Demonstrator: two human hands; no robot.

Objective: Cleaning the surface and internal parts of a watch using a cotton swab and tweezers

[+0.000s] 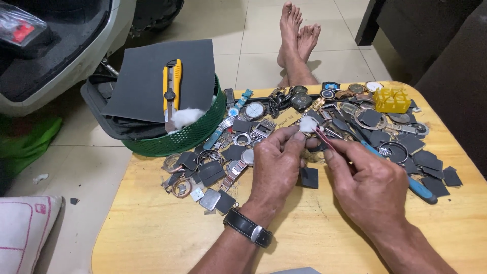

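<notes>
While the left hand pinches a small cotton wad in closed fingertips above the wooden bench, the right hand grips red tweezers whose tips meet the wad. Watch parts lie just beyond, within reach.

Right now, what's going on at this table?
A person sits at a low wooden table strewn with watches and dark sandpaper squares. The left hand pinches a small tuft of white cotton, while the right hand holds a thin red-tipped tool against it. A green basket carries a sandpaper sheet and a yellow utility knife.
</notes>
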